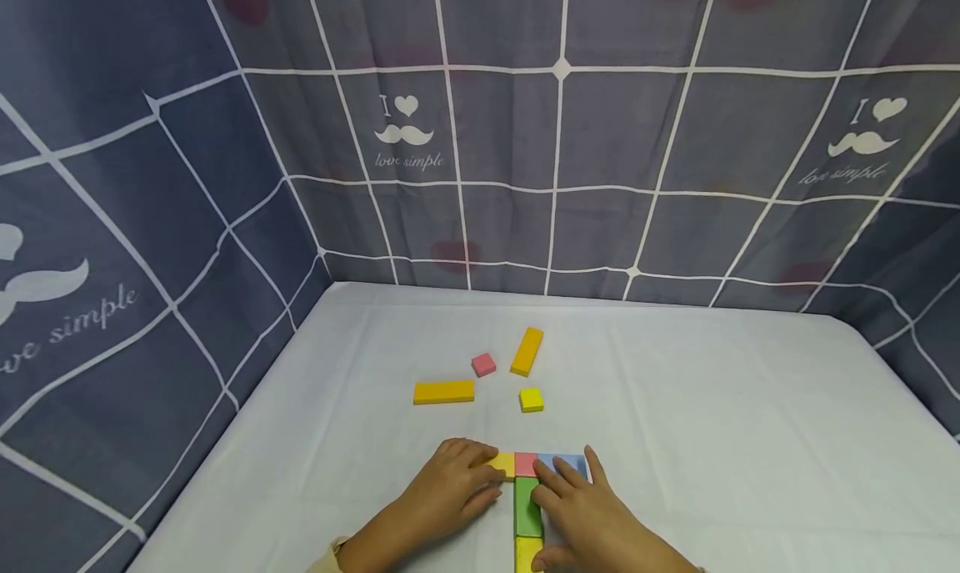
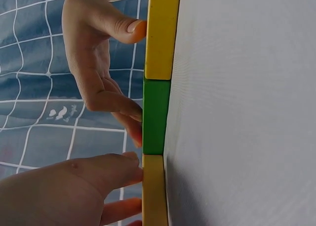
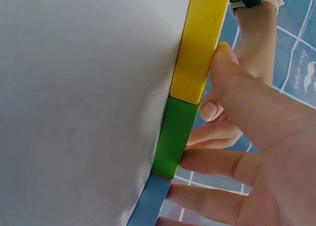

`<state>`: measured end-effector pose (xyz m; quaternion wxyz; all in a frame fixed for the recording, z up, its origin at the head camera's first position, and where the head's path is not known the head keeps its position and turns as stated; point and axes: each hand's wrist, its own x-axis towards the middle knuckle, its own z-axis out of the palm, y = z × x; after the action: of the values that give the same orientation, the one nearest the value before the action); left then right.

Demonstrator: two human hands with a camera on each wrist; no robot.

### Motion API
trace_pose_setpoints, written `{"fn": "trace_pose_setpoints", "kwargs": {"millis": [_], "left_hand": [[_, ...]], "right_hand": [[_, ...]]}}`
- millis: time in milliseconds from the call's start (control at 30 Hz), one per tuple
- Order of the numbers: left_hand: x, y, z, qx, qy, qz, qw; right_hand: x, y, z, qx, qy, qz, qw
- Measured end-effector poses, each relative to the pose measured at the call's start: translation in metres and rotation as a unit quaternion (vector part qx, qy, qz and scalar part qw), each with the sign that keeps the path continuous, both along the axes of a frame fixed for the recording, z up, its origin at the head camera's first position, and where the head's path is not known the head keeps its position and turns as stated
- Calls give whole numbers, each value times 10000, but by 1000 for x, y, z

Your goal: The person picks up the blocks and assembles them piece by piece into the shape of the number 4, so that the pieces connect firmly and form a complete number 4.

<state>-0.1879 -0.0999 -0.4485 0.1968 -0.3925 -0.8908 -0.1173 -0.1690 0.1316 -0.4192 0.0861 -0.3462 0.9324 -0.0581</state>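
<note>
Flat blocks lie joined in a T on the white table. Its crossbar runs from an orange-yellow block (image 1: pixel 506 466) through a small pink block (image 1: pixel 526 464) to a blue block (image 1: pixel 579 462). Below the pink one come a green block (image 1: pixel 527 516) and a yellow block (image 1: pixel 527 550), cut off by the frame's lower edge. My left hand (image 1: pixel 453 491) touches the orange-yellow block with its fingertips. My right hand (image 1: pixel 592 515) lies across the other side, its fingers on the blue and green blocks and its thumb (image 3: pixel 224 63) against the yellow one.
Behind the T lie loose blocks: an orange bar (image 1: pixel 444 392), a second tilted orange bar (image 1: pixel 527 352), a small pink block (image 1: pixel 483 364) and a small yellow block (image 1: pixel 531 400). A dark checked curtain (image 1: pixel 495 131) hangs along the back and sides of the white table (image 1: pixel 720 406).
</note>
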Motion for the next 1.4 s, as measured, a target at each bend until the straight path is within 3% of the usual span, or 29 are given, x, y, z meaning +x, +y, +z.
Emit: {"fn": "trace_pose_setpoints", "kwargs": {"millis": [433,767,1400], "left_hand": [[-1,-1,-3,-23,111,140,9998],[0,-1,-2,-54,-31,122,9999],[1,1,-2,-100,75,61,9999]], "right_hand": [[0,0,0,-87,31,11,10000],[0,0,0,-75,27,26,10000],[0,1,3,-18,107,-87,9999]]}}
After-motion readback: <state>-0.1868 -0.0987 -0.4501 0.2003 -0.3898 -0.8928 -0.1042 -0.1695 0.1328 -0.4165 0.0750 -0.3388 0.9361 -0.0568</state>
